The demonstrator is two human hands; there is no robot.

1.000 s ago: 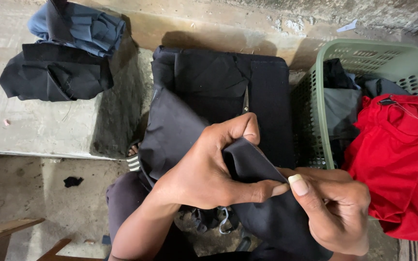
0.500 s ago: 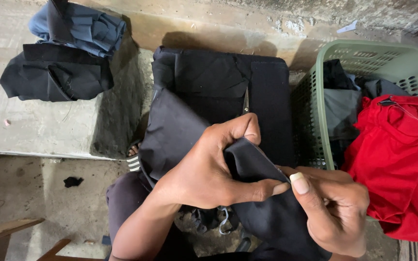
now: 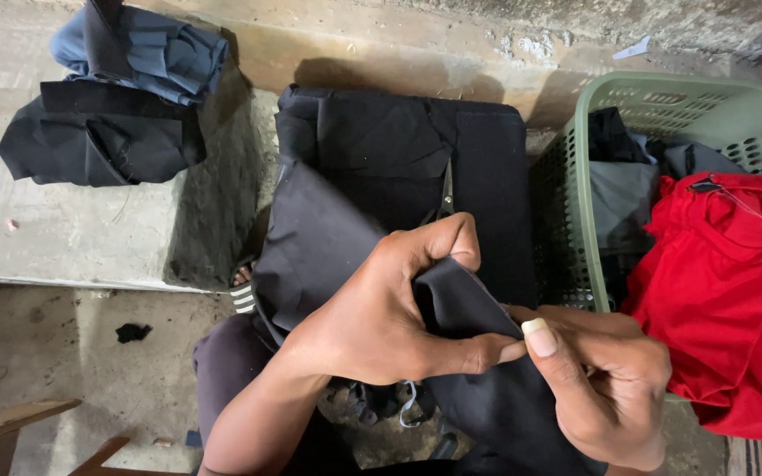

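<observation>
Low in the middle of the view, the left hand (image 3: pixel 381 322) and right hand (image 3: pixel 597 383) both pinch a fold of black cloth (image 3: pixel 328 247), the left grip closed with thumb and fingers over the fold, the right thumb pressed against its edge. Behind it lies a folded black stack (image 3: pixel 399 145) with scissors (image 3: pixel 447 189) on top. Just right, a green basket (image 3: pixel 566 189) holds dark clothes and a red garment (image 3: pixel 725 282). Further left, black and blue garments (image 3: pixel 116 97) rest on the concrete ledge (image 3: pixel 72 234).

Two hands, the left hand (image 3: pixel 381 326) and the right hand (image 3: pixel 601 379). One black cloth (image 3: pixel 346 238) held between them. One green basket (image 3: pixel 663 115). One red garment (image 3: pixel 725 291). One blue garment (image 3: pixel 152 53) and one black garment (image 3: pixel 99 132) near the ledge's (image 3: pixel 55 238) far left corner. One pair of scissors (image 3: pixel 446 189).
</observation>
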